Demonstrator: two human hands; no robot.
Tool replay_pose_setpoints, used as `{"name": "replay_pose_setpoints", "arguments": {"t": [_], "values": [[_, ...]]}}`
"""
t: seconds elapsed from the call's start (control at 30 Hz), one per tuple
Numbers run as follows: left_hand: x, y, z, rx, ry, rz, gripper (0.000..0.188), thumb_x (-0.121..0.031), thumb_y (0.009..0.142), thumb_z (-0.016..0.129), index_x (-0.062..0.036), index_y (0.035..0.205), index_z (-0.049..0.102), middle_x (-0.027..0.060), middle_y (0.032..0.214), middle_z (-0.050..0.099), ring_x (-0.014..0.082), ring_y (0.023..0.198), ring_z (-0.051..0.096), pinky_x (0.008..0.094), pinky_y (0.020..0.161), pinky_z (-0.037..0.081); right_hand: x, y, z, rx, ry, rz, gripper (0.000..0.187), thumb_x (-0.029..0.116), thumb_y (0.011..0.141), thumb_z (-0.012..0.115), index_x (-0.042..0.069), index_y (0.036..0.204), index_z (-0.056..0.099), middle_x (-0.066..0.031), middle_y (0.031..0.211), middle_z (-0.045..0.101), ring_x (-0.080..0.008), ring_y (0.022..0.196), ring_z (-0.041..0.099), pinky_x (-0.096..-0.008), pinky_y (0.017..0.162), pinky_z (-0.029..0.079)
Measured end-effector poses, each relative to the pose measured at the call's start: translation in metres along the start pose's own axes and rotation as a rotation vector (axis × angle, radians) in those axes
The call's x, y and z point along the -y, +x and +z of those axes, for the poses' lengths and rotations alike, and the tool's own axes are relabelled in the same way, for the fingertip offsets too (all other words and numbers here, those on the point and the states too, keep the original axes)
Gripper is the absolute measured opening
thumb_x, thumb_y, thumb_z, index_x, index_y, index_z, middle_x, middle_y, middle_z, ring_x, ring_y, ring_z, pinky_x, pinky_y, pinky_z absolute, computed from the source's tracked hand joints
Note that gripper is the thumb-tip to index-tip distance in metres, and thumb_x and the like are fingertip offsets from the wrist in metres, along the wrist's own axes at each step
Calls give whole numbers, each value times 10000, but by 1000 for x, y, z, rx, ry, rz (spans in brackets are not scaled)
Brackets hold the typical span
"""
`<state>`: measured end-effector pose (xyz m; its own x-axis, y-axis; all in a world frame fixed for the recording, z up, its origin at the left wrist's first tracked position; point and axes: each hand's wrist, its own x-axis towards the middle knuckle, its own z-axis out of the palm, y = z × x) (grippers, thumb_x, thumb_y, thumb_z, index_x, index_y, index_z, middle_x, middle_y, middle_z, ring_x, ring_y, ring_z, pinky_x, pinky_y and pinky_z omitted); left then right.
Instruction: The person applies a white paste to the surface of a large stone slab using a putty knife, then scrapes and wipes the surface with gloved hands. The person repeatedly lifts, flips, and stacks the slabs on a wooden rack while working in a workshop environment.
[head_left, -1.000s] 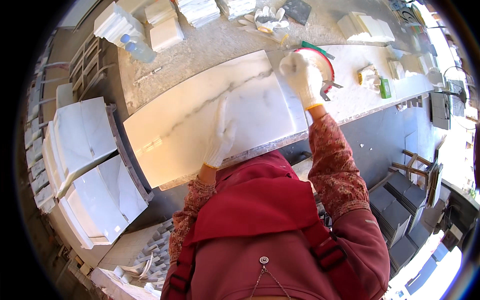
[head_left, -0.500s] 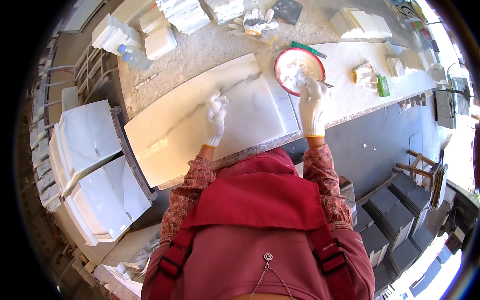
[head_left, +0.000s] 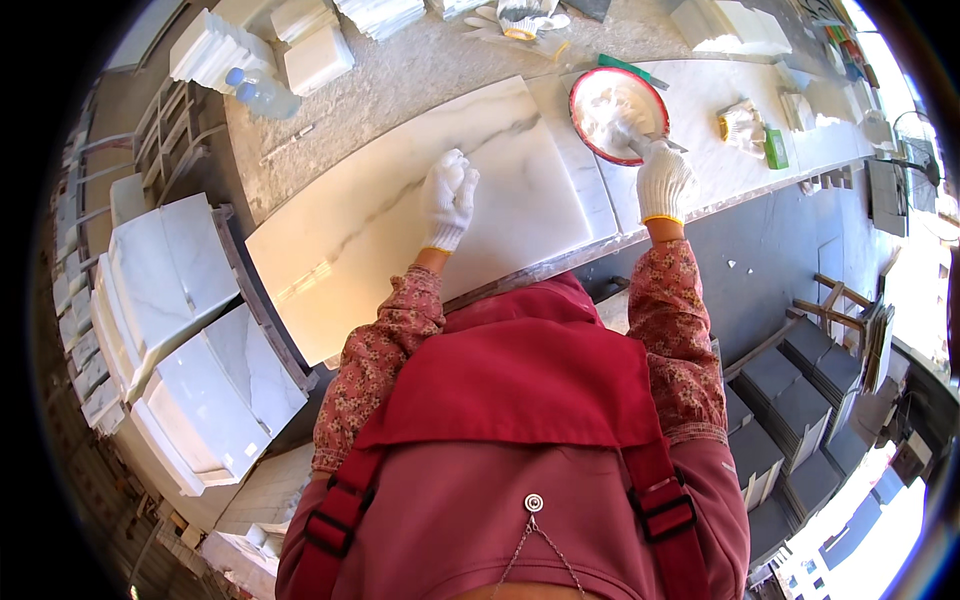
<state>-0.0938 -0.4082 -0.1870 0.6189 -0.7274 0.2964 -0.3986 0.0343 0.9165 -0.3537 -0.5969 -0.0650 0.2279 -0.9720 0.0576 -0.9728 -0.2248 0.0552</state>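
Note:
A polished white marble tile with grey veins lies on the workbench in front of me. My left hand, in a white knitted glove, is closed above the tile; whether anything is inside its curled fingers is hidden. At the right, my gloved right hand grips a putty knife, most of its handle covered by the glove. The metal blade reaches over the near rim of a red-edged bowl and touches the white paste inside.
Right of the bowl lie a spare glove and a green box. A green-handled tool lies behind the bowl. Plastic bottles and stacked tile pieces stand at the back left. Large tile stacks fill the left side.
My right hand has drawn back from over the paste to the bowl's near rim, exposing the blade. My left hand has shifted slightly right, its fingers more curled. The view has shifted a little.

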Motion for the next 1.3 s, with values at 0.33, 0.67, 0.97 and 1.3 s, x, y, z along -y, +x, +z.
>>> {"name": "replay_pose_setpoints", "arguments": {"t": [0.33, 0.67, 0.97, 1.3], "values": [[-22, 4, -7, -5, 50, -36, 348, -164, 891, 724, -9, 1179, 604, 139, 1060, 688, 265, 950, 675, 358, 870, 532, -13, -11, 3, -311, 316, 29, 173, 266, 906, 613, 120, 875, 701, -122, 822, 702, -348, 750, 668, -422, 694, 526], [-26, 6, -8, -4, 150, 57, 348, -146, 883, 733, -11, 1177, 606, 147, 1100, 674, 273, 945, 670, 364, 863, 534, 2, -14, 42, -2, 943, 279, 213, 250, 909, 646, 57, 927, 733, -92, 740, 704, -210, 712, 674, -339, 714, 522], [-29, 7, -7, -2, 123, 18, 348, -155, 883, 734, -9, 1174, 609, 143, 1089, 675, 262, 945, 671, 359, 862, 534, 7, -5, 43, 34, 913, 298, 226, 267, 890, 650, 81, 958, 758, -105, 775, 718, -229, 750, 697, -348, 739, 533], [-25, 6, -5, 0, 80, -17, 356, -163, 901, 715, 3, 1193, 597, 156, 1094, 675, 269, 982, 669, 362, 889, 526, 1, -16, 38, -8, 1093, 266, 205, 207, 918, 653, 20, 936, 734, -63, 723, 687, -134, 672, 625, -288, 659, 495]]}}
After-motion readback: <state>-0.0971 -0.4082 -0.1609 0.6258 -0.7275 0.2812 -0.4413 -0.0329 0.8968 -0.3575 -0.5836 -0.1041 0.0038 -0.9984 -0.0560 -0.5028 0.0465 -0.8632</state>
